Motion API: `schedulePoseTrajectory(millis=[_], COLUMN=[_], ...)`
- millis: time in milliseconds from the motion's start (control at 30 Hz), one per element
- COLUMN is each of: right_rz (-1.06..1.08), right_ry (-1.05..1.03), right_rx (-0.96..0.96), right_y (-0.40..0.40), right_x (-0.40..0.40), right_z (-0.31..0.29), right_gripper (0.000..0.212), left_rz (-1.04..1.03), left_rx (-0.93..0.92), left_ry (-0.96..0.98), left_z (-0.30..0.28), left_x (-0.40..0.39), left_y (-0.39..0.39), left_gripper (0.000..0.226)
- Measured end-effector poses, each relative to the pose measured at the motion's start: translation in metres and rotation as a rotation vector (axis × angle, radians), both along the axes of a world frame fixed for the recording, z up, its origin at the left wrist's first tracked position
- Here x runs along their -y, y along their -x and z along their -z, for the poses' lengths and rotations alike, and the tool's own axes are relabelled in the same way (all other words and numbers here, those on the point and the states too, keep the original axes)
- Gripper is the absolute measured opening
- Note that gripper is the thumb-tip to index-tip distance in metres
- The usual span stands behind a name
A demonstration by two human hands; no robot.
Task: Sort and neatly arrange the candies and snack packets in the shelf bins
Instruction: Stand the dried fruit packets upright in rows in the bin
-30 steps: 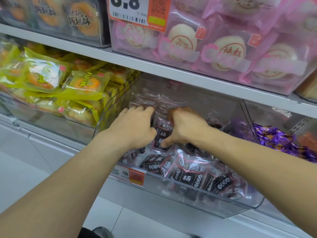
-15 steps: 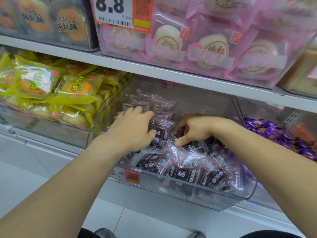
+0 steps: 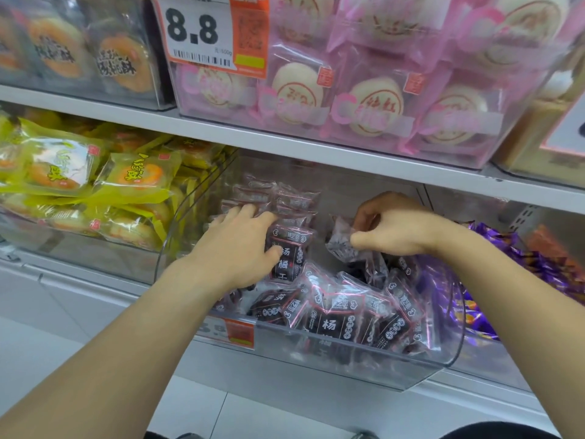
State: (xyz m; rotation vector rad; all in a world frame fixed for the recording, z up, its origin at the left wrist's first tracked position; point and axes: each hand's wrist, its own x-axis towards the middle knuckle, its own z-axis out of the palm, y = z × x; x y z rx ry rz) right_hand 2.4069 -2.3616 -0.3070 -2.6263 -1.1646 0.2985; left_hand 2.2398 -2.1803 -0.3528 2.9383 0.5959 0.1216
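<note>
A clear plastic bin (image 3: 364,359) on the lower shelf holds several dark plum snack packets with pink trim. Some stand in a neat row (image 3: 281,204) at the back left, others lie loose (image 3: 342,318) at the front. My left hand (image 3: 234,248) rests flat against the standing row, thumb on the front packet (image 3: 289,258). My right hand (image 3: 395,226) is raised over the right half of the bin and pinches one packet (image 3: 340,242) by its edge.
Yellow pastry packets (image 3: 95,185) fill the bin to the left, purple candies (image 3: 519,274) the bin to the right. The upper shelf edge (image 3: 316,147) carries pink bun packets (image 3: 364,106), dark pastry packs (image 3: 79,52) and an 8.8 price tag (image 3: 202,33). White floor tiles lie below.
My right hand left the standing row, dipped into the loose packets on the right and lifted one up. My left hand stayed pressed on the row.
</note>
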Motion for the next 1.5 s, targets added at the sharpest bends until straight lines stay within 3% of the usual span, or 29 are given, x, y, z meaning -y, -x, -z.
schedulePoseTrajectory(millis=[67,133,167,233,333,433,533,600,667,733,800,867,900,967,1033,1100,1200,1267,1367,1433,1500], right_rz=[0.014,-0.043,-0.072,-0.132,-0.183,-0.173,-0.180,-0.197,-0.191,-0.191,-0.177,-0.240,-0.286,-0.368,-0.479,-0.528,-0.292,-0.203,-0.162,-0.135,-0.164], right_ry=[-0.211,-0.400,-0.470,-0.592,-0.779,-0.975,-0.995,-0.946,-1.007,-1.108,-1.152,-1.144,-1.135,-1.094,-0.998,-0.927,-1.018,-1.027,-0.879,-0.939,-1.028], right_rx=[-0.021,-0.061,-0.082,-0.097,-0.115,-0.223,-0.451,-0.352,-0.381,-0.563,-0.723,-0.814,-0.853,-0.904,-0.885,-0.917,-1.166,-1.218,-0.861,-0.682,-0.683], right_y=[0.011,0.026,0.033,0.048,0.063,0.068,0.070,0.071,0.073,0.076,0.075,0.072,0.069,0.067,0.067,0.069,0.068,0.072,0.090,0.103,0.108], right_x=[0.012,0.024,0.031,0.043,0.052,0.051,0.053,0.053,0.052,0.049,0.050,0.051,0.053,0.056,0.056,0.055,0.055,0.054,0.042,0.030,0.023], right_z=[0.002,0.006,0.007,0.007,0.007,0.005,0.004,0.002,-0.001,-0.005,-0.005,-0.004,-0.002,0.002,0.007,0.010,0.002,-0.005,-0.002,0.000,-0.002], right_gripper=[0.026,0.013,0.004,0.016,0.026,0.021,0.030,0.034,0.027,0.025,0.025,0.019,0.017,0.020,0.024,0.030,0.057,0.063,0.053,0.038,0.026], left_rz=[-0.002,0.045,0.101,0.235,0.285,0.308,0.339,0.330,0.320,0.307,0.277,0.240,0.198,0.104,0.139,0.277,0.241,0.150,0.094,0.153,0.163], left_rx=[0.013,0.128,0.214,0.345,0.395,0.467,0.555,0.574,0.603,0.657,0.692,0.621,0.523,0.275,0.098,0.088,0.241,0.398,0.552,0.572,0.589], left_ry=[-0.027,-0.027,0.017,0.179,0.355,0.534,0.539,0.464,0.414,0.428,0.504,0.885,1.191,1.470,1.464,1.450,1.345,1.119,0.768,0.815,0.942], left_z=[-0.004,-0.011,-0.015,-0.025,-0.033,-0.036,-0.037,-0.035,-0.035,-0.039,-0.042,-0.040,-0.042,-0.044,-0.042,-0.036,-0.030,-0.031,-0.035,-0.036,-0.039], left_x=[0.004,0.013,0.020,0.037,0.056,0.065,0.065,0.061,0.059,0.062,0.064,0.056,0.057,0.059,0.062,0.063,0.050,0.049,0.052,0.056,0.057], left_y=[0.001,0.003,0.005,0.011,0.023,0.030,0.035,0.038,0.041,0.043,0.045,0.047,0.045,0.045,0.043,0.047,0.056,0.056,0.060,0.061,0.062], left_gripper=[0.059,0.061,0.063,0.071,0.082,0.054,0.036,0.038,0.032,0.020,0.025,0.053,0.060,0.063,0.051,0.040,0.042,0.047,0.051,0.049,0.048])
